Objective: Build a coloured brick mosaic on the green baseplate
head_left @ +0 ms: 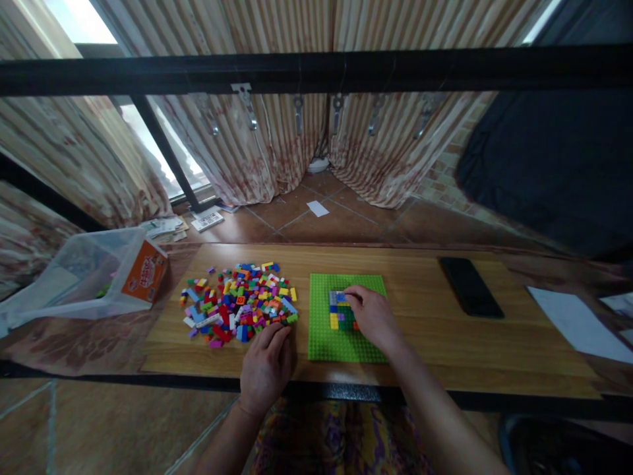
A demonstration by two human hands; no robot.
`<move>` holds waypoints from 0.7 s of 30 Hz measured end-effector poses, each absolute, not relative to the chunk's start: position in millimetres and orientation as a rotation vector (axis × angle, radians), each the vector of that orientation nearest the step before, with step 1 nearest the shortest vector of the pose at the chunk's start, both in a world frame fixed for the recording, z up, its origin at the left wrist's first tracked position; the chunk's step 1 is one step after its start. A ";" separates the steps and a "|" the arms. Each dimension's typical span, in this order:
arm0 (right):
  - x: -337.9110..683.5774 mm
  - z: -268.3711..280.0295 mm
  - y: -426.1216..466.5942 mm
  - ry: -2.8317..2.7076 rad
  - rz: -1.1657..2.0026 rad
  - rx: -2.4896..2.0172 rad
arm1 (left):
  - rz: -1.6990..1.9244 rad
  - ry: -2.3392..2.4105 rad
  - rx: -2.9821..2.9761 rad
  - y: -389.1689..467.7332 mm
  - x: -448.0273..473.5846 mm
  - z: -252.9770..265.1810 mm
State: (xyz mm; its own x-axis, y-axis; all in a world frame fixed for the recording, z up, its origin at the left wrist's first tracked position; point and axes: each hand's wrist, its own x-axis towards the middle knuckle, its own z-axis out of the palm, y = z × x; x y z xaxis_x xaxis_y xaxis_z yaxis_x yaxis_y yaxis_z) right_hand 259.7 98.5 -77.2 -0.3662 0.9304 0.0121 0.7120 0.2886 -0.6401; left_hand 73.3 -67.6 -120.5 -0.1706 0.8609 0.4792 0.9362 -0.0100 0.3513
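Seen from the wearer's head, 1 camera faces forward and down over a long, brown, wood-grained worktop (pixel 420 356). The wide view looks from close above the bare left hand (pixel 267 363) and bare right hand (pixel 374 318), near lower centre, out past a straight black bar (pixel 316 71) to tall, beige-striped fabric curtains (pixel 277 145).

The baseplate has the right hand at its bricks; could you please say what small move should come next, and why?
Probably a gentle downward press with the right hand: its fingertips are at a blue brick on the baseplate, and whether that brick is fully seated cannot be told.
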 end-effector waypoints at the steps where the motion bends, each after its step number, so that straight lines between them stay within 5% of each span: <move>1: 259.4 -78.3 98.2 -2.173 0.774 -1.471 | -0.926 -2.118 -1.943 -67.7 73.4 -120.2; 21: 267.4 -106.4 105.0 -2.018 0.353 -1.501 | -0.913 -2.151 -1.946 -68.3 74.7 -117.9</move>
